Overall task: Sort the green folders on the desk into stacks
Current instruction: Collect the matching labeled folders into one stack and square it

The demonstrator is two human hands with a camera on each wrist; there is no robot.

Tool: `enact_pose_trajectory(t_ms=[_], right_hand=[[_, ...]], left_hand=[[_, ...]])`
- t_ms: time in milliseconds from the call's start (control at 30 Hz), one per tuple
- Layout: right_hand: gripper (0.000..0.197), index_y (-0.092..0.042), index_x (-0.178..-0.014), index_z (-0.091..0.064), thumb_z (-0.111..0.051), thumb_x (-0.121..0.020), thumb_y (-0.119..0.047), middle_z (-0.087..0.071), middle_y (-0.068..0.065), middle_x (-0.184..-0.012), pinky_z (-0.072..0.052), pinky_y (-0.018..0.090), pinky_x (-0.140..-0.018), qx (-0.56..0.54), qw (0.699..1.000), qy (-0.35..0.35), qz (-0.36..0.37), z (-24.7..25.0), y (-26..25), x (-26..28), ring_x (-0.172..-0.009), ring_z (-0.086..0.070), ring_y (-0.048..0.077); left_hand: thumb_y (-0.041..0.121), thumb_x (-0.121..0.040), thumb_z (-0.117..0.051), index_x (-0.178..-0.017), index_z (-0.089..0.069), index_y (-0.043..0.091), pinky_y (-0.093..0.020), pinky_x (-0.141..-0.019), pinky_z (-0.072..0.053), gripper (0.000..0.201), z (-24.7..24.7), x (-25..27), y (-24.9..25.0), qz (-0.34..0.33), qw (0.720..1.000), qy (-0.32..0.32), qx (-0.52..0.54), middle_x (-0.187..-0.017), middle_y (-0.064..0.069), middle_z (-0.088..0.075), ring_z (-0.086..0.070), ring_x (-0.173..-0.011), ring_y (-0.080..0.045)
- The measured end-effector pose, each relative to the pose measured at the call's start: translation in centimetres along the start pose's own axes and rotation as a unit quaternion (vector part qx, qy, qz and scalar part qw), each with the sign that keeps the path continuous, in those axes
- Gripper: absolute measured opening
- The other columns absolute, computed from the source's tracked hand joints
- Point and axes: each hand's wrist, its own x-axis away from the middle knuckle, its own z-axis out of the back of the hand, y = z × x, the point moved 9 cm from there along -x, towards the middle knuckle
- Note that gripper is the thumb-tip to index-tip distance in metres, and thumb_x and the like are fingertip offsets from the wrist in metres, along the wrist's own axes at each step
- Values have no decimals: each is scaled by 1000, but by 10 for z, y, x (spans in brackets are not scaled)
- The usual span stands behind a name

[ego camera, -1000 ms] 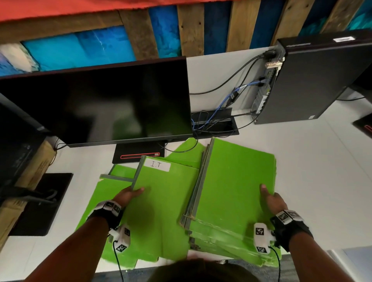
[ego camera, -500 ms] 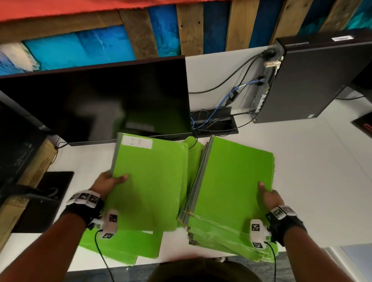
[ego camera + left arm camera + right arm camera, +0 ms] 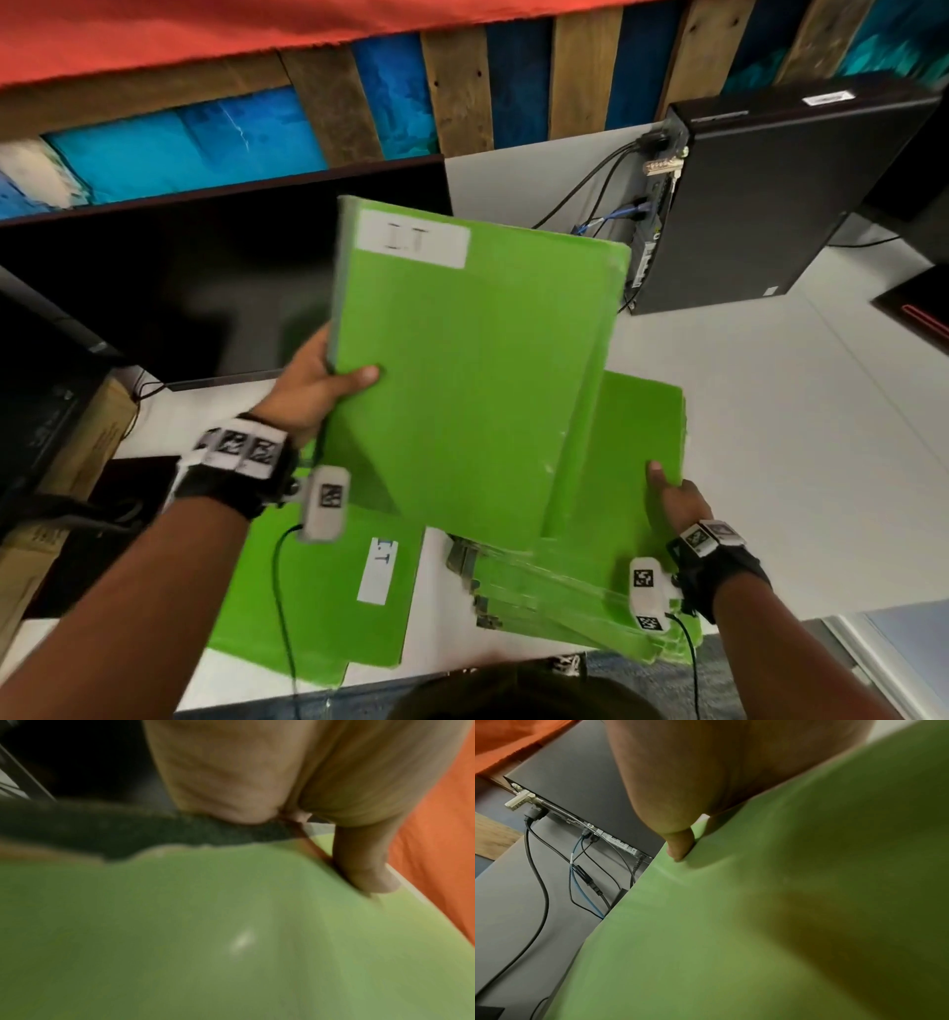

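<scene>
My left hand [image 3: 328, 377] grips the left edge of a green folder [image 3: 472, 370] with a white "I.T" label, thumb on top, and holds it tilted in the air above the desk. In the left wrist view the thumb [image 3: 359, 862] presses that folder [image 3: 231, 933]. A stack of green folders [image 3: 616, 580] lies on the desk at the right; my right hand [image 3: 672, 496] grips its right edge, thumb on the top cover [image 3: 757, 923]. Another green folder [image 3: 318, 606] with an "I.T" label lies flat at the lower left.
A dark monitor [image 3: 179, 288] stands behind at the left, close to the raised folder. A black computer case [image 3: 780, 190] with cables [image 3: 611, 169] stands at the back right. A cardboard box [image 3: 77, 452] sits at the far left. White desk [image 3: 796, 437] lies right of the stack.
My left hand has lifted the labelled folder off the left pile and carried it up and to the right, over the right stack. My right hand has stayed on the stack's edge.
</scene>
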Motion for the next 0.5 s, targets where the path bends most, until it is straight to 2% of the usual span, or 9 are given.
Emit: enact_pose_trajectory(t_ms=[67,133,167,233,300,367,500], right_hand=[[87,-1,-131,-50,-41,-81,-72,-56,24,-130,-44,44,-98,-2,1000,-4,8,0,1,-3,-113,-57,39],[83,-2,-129,-52,-41,-83,-69,-58,24,-128,-45,44,-97,-7,1000,-12,14,-1,2,-3,-111,-58,38],[81,-2,-131,-50,-41,-85,-67,-56,23,-131,-44,43,-99,-5,1000,-15,14,-1,2,-3,-114,-57,38],[77,-1,-134,-46,-40,-89,-63,-51,23,-136,-40,41,-101,1,1000,-12,12,0,5,-6,-121,-53,39],[73,0,-135,-45,-40,-91,-58,-49,24,-139,-38,40,-102,1,1000,-9,10,1,6,-6,-124,-50,39],[71,1,-136,-44,-39,-93,-56,-48,24,-139,-37,40,-104,-14,1000,-12,10,1,6,-6,-125,-49,39],[79,2,-138,-41,-32,-92,-61,-45,25,-142,-34,39,-105,-42,999,-13,7,2,8,-6,-129,-46,38]], left_hand=[[6,-59,-82,-111,-55,17,-29,-69,-58,59,-34,-15,-28,21,1000,-15,-14,-95,2,-75,-71,-82,-11],[2,-58,-85,-106,-53,17,-33,-72,-58,59,-60,-28,-69,58,997,-15,-54,-91,1,-74,-70,-79,-10],[3,-59,-85,-106,-53,17,-39,-77,-57,59,-69,-33,-91,76,993,-10,-88,-95,-2,-73,-69,-83,-14],[21,-57,-87,-116,-51,15,-45,-91,-53,69,-81,-37,-130,117,976,11,-185,-111,-8,-67,-66,-102,-25],[33,-62,-85,-129,-44,14,-38,-99,-47,81,-90,-30,-156,168,945,31,-280,-125,-5,-59,-57,-116,-27],[30,-69,-82,-136,-38,14,-34,-97,-46,81,-100,-23,-171,194,926,47,-319,-131,-6,-54,-53,-120,-27],[26,-75,-77,-140,-35,12,-35,-102,-43,78,-117,-22,-174,180,921,59,-340,-137,-8,-49,-48,-126,-27]])
